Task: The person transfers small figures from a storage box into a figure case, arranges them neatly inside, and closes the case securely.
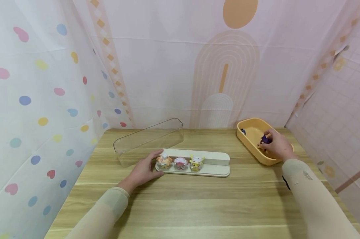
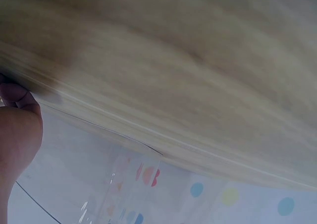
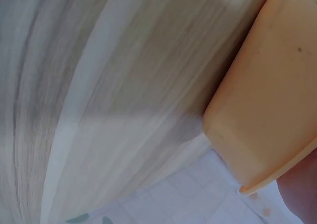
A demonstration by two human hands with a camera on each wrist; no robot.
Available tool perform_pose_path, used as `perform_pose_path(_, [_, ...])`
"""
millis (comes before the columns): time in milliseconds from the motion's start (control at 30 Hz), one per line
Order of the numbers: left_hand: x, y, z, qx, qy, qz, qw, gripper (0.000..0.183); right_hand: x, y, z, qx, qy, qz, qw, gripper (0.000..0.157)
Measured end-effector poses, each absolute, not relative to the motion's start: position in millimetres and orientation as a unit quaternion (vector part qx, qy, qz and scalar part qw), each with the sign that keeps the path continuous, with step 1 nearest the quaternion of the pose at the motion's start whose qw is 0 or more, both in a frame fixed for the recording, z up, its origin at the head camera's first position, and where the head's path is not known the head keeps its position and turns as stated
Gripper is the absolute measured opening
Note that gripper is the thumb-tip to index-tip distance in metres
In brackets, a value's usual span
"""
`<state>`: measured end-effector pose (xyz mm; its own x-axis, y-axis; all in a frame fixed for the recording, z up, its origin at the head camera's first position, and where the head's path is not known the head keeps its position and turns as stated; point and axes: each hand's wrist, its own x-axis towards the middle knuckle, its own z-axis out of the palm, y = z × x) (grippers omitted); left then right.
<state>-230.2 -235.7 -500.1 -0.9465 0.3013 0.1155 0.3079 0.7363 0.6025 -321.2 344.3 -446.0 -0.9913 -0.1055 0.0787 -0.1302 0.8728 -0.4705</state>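
My right hand (image 1: 277, 145) pinches a small figurine (image 1: 266, 139) with a dark purple top, over the yellow basket (image 1: 242, 137). My left hand (image 1: 144, 171) holds the left end of a white stepped display base (image 1: 214, 171), thumb at the front and fingers at the back. Three small figurines stand along its lower step: an orange one with a white top (image 1: 164, 161), a pink and white one (image 1: 181, 163), and a yellow and white one (image 1: 196, 163) with yellow points. In the right wrist view the basket's outer wall (image 3: 262, 100) hides the right fingers.
Behind the left hand a clear plastic cover (image 1: 150, 141) lies on the wooden table (image 1: 198, 205). Another small dark blue thing (image 1: 243, 131) is inside the basket at its left wall. Patterned curtains (image 1: 162, 66) hang at the back and both sides.
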Motion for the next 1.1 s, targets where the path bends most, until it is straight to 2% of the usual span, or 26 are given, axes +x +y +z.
perform_pose_path(233, [-230, -235, -500, -0.162, -0.930, -0.330, 0.006, 0.093, -320, 343, -442, 0.078, -0.981, 0.174, 0.045, 0.055])
perform_pose_path(567, [-230, -234, -500, -0.163, -0.932, -0.324, 0.010, 0.093, -318, 343, -438, 0.082, -0.981, 0.164, 0.056, 0.056])
perform_pose_path(833, [-229, -235, -501, -0.171, -0.927, -0.333, 0.014, 0.092, -318, 334, -418, 0.106, -0.971, 0.187, 0.105, 0.054])
perform_pose_path(1100, [-230, -235, -500, -0.163, -0.929, -0.331, 0.006, 0.093, -315, 317, -400, 0.113, -0.970, 0.186, 0.108, 0.058])
